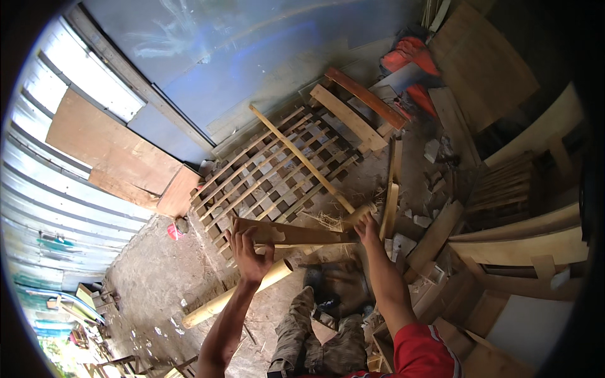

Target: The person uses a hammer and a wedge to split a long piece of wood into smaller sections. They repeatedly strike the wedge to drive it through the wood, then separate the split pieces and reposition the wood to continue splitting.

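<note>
A broad brown piece of split bamboo (302,235) lies crosswise in front of me, above my knees. My left hand (250,253) is closed on its left end, fingers over the far edge and thumb on the near side. At the right end, the fingers of my right hand (365,228) are closed round it, partly hiding a short end (354,217) that angles away. Beneath my left wrist, a thick yellowish bamboo pole (236,296) rests on the floor. A long thin pole (296,151) slants from the far wall toward my right hand.
A lattice of crossed strips (271,173) covers the floor ahead. Planks (346,116) and an orange-red bag (409,55) lie by the blue-grey wall (252,50). Wooden frames and boxes (498,302) crowd my right; corrugated sheeting (57,208) stands at left.
</note>
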The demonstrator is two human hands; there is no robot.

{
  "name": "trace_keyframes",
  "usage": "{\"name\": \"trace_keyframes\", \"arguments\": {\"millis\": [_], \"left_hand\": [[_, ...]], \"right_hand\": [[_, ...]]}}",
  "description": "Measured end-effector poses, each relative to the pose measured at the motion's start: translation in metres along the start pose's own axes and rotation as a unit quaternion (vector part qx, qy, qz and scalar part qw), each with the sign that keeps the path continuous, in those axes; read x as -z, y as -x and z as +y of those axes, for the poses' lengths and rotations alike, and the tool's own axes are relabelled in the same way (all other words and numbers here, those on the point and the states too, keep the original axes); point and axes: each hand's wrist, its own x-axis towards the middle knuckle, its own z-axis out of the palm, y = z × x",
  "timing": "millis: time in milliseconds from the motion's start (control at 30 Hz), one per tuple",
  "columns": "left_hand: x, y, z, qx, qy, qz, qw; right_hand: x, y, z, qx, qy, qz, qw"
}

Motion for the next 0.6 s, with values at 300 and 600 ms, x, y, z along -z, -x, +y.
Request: {"name": "trace_keyframes", "arguments": {"millis": [300,600], "left_hand": [[-0.03,-0.033,0.085,-0.156,0.074,-0.018,0.985],[-0.083,-0.032,0.158,-0.278,0.153,0.022,0.948]], "right_hand": [[0.122,0.122,0.055,-0.046,0.15,0.019,0.988],[0.199,0.196,-0.002,0.098,0.037,0.024,0.994]]}}
